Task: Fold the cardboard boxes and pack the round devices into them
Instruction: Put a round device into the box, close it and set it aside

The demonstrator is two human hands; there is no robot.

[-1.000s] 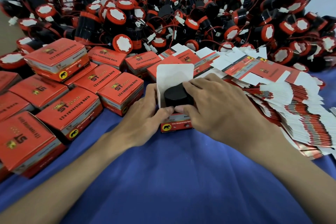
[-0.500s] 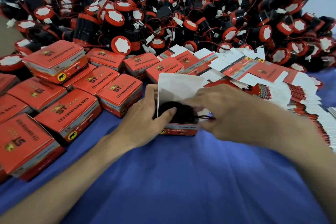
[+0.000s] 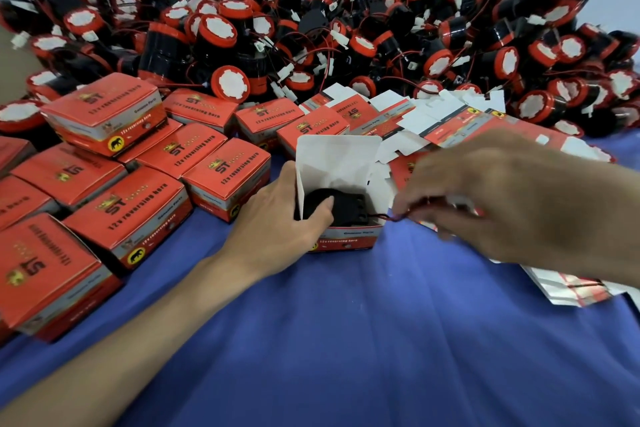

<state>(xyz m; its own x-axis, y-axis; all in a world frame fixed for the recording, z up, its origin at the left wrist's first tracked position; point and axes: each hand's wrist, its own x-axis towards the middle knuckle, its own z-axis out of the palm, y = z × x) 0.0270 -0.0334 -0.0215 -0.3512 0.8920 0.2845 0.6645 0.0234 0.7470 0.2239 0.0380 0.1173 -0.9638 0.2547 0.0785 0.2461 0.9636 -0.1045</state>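
My left hand [image 3: 277, 222] grips the open box [image 3: 346, 240], thumb on the black device [image 3: 349, 210] inside. My blurred right hand [image 3: 485, 198] pinches the red wire [image 3: 382, 216] just beside the box.

Single view, worn on your head, wide-angle, facing forward and down over the cloth [image 3: 346, 340]. Close range: your forearms cross the bottom edge, left hand [image 3: 284, 222] and right hand [image 3: 491, 198] sit mid-frame. The box [image 3: 337, 163] sits between your fingers, the pile [image 3: 346, 28] runs beyond them along the top edge. Print left of your fingers reads sharp; right fingers at the wire [image 3: 384, 216] blur.
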